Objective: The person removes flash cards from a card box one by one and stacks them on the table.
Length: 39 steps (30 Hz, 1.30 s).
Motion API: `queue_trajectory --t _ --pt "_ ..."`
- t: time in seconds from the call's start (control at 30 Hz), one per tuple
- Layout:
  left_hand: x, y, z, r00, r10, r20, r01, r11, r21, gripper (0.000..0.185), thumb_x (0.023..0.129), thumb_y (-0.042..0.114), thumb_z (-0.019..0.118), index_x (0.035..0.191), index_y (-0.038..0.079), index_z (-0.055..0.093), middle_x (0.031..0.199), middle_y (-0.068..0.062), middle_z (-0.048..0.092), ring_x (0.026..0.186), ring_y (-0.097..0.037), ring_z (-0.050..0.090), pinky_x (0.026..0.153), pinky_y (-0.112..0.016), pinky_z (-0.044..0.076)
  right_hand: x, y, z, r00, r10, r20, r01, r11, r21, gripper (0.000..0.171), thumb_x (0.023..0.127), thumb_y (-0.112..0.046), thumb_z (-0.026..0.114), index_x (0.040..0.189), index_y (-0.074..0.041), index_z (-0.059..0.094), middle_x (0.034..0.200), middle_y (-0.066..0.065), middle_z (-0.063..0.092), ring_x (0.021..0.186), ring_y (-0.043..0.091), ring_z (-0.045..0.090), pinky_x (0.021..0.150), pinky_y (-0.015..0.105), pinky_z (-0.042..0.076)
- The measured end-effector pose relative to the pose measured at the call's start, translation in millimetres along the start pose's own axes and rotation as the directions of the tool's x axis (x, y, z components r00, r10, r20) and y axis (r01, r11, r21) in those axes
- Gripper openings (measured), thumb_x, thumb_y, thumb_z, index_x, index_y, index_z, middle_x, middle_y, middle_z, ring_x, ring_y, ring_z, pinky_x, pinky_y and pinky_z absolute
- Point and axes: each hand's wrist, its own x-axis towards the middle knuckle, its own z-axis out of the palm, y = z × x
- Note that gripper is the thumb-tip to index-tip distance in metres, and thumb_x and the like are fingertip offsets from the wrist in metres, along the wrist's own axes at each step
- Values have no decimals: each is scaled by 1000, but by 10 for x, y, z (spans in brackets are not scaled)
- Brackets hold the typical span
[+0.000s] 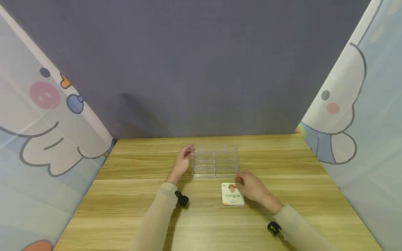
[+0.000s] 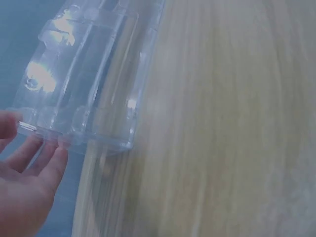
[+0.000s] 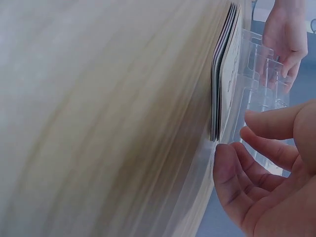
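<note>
A clear plastic compartment box (image 1: 214, 162) stands at the middle of the wooden table (image 1: 282, 164). My left hand (image 1: 189, 151) rests against the box's left end with straight fingers (image 2: 44, 158) touching the rim of the clear box (image 2: 84, 74). In front of the box lies a stack of cards (image 1: 232, 195); the top one reads "tongue". At the stack's far right corner sits my right hand (image 1: 239, 180). Its loosely curled fingers (image 3: 261, 158) hold nothing beside the edge of the card stack (image 3: 222, 74). The right wrist view also shows the clear box (image 3: 259, 69) and my left hand (image 3: 284, 34).
A grey-blue backdrop (image 1: 201, 69) closes the far edge of the table. Cartoon-printed curtains hang at the left (image 1: 41, 132) and right (image 1: 361, 115) sides. Bare wood lies on both sides of the box and toward the near edge.
</note>
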Motion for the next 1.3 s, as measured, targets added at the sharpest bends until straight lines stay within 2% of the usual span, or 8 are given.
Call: queue_trajectory --t 0.13,0.3,0.43,0.67,0.9,1.03,1.17,1.3 --pt "-18 21 23 1000 8 -2 -7 997 71 42 105 0 51 146 1 49 134 -29 58 129 -42 52 110 -54 41 -17 -10 -23 1000 -18 -5 18 1000 -12 12 91 -6 72 103 -5 72 86 -3 57 75 13 52 69 34 48" --pt "-70 32 43 997 -71 -14 72 988 140 47 110 22 49 152 3 42 138 -22 55 132 -39 49 111 -54 38 -21 -36 -42 1000 -16 -2 16 999 -38 12 94 -8 70 105 -5 72 88 -3 59 76 12 53 69 33 49" --pt "-114 69 42 992 -122 -11 122 968 218 55 110 37 44 154 4 40 139 -18 54 131 -38 50 109 -55 41 -32 -62 -69 999 -29 -25 28 998 -59 13 93 -7 70 105 -4 72 89 -1 61 77 12 55 69 34 50" --pt "-184 181 9 989 -150 -10 144 919 367 56 110 42 40 151 4 45 141 -18 55 130 -37 52 106 -56 42 -47 -78 -120 997 -49 -53 45 996 -82 13 93 -7 70 106 -4 72 98 5 68 89 21 65 77 42 56" --pt "-273 244 -60 994 -106 25 78 853 517 71 106 59 36 151 5 45 142 -17 53 127 -39 53 104 -57 44 -51 -91 -164 996 -44 -74 37 995 -91 19 96 -16 71 109 -3 72 108 10 69 94 26 67 78 46 57" --pt "-337 277 -86 996 -81 42 41 810 585 76 105 64 32 152 6 44 149 -21 48 135 -44 46 108 -62 38 -52 -104 -201 994 -63 -93 53 993 -104 25 97 -22 71 112 -2 72 112 14 68 100 32 66 82 51 56" --pt "-403 319 -106 996 -65 61 11 768 641 72 106 58 38 154 5 40 154 -23 41 142 -46 37 113 -63 31 -42 -104 -231 990 -93 -110 78 987 -140 34 97 -27 71 117 1 70 120 19 66 111 39 63 91 56 53" --pt "-448 351 -126 996 -45 81 -25 706 708 78 104 63 38 157 5 36 157 -23 37 144 -45 35 116 -60 27 -37 -91 -259 989 -99 -111 77 980 -182 46 98 -34 70 125 3 66 130 24 61 122 44 57 101 60 46"
